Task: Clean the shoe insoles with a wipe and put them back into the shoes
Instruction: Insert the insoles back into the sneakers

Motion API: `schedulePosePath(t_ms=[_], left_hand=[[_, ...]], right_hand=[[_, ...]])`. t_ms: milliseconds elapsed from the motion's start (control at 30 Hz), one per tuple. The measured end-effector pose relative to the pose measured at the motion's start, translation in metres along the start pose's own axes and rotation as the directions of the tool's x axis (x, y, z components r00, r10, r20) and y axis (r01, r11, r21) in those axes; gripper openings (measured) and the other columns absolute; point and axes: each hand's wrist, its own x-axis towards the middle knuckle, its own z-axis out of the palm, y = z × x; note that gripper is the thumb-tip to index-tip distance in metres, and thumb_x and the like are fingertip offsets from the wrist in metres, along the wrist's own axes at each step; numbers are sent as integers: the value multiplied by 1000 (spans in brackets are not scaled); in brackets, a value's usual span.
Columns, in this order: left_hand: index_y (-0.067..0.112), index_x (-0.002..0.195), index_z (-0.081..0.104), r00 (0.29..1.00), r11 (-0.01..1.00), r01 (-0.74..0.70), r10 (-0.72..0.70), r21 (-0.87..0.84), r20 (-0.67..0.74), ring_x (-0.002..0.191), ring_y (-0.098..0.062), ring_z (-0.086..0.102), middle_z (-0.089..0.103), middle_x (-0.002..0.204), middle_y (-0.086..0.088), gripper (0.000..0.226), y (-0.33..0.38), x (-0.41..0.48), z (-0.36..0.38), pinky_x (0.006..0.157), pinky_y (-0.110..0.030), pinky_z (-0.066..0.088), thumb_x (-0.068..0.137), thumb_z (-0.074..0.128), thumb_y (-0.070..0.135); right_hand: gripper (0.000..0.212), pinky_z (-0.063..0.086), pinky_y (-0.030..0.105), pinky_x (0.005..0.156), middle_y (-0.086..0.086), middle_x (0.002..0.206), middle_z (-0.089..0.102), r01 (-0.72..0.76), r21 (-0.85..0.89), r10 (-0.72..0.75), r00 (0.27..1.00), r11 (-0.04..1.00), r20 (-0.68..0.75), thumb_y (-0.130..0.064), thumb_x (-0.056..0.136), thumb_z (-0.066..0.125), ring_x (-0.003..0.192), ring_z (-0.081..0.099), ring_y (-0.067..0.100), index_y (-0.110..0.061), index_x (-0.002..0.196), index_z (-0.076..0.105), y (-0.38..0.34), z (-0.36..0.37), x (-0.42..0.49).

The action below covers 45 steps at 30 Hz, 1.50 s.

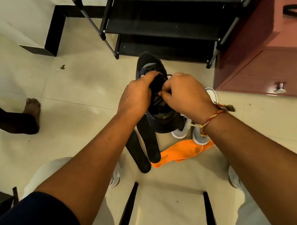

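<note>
**Two hands, one dark shoe**

Left hand and right hand both grip one dark shoe above the floor. Below lie two black insoles, two orange insoles, two grey shoes.

Cream tiled floor under two black insoles, two orange insoles, grey shoes, black rack.

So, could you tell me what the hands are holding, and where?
Both the left hand and right hand grip the dark lace-up sneaker around its opening.
</note>
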Motion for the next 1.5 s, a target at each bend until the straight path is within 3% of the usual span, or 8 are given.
schedulePosePath(t_ms=[133,267,567,767,867,967,1233,1500], left_hand=[[29,145,49,997,1000,19,-19,-13,-76,109,-33,66,67,125,-15,48,-4,3,-1,93,-43,58,103,41,9],[28,146,50,993,997,5,-15,-81,-119,117,-29,64,65,132,-11,48,-5,3,0,100,-42,54,102,43,8],[21,154,30,989,949,101,-128,-299,-70,133,-19,51,51,149,-3,67,15,-6,5,108,-25,43,97,61,6],[16,131,53,611,321,789,-487,-523,624,109,-26,56,60,120,-5,47,7,-12,-8,99,-52,47,90,69,32],[17,113,65,622,201,768,-458,-608,635,111,-33,63,68,113,-11,28,-8,-11,-13,97,-58,51,88,70,31],[17,114,66,636,229,740,-544,-633,547,99,-29,68,72,103,-9,32,-27,-3,-26,84,-49,58,88,70,35],[15,133,54,543,304,811,-710,-501,448,83,-27,63,66,112,-10,52,-111,14,-19,73,-47,52,90,71,39],[12,129,53,448,231,870,-739,-435,503,77,-26,60,63,102,-7,56,-156,35,47,70,-45,51,86,78,36]], right_hand=[[37,43,26,75,5,121,51,-243,217,289,932,946,-217,-41,86,72,105,55,24,-22,115,60,4,-2,2],[69,55,36,83,8,118,60,-569,413,513,822,711,248,-53,78,75,102,63,27,-15,130,50,13,3,10],[23,58,42,79,10,92,70,-483,413,494,865,772,87,-29,82,69,85,66,32,-15,100,68,18,18,5],[21,58,38,75,7,88,67,-479,482,521,852,733,54,-26,81,70,82,65,28,-15,98,66,16,30,13],[19,60,40,79,3,90,72,-426,653,480,871,626,108,-26,81,72,86,69,23,-24,100,67,9,35,20],[19,61,40,83,9,106,72,-376,858,378,895,349,238,-27,94,66,99,71,23,-20,112,65,0,39,25],[33,58,30,72,8,90,60,-698,704,566,637,133,524,-23,98,61,77,63,21,-2,123,55,39,116,35],[60,57,37,74,7,126,54,-836,545,634,460,73,622,-43,89,68,102,57,29,-10,134,50,55,249,63]])
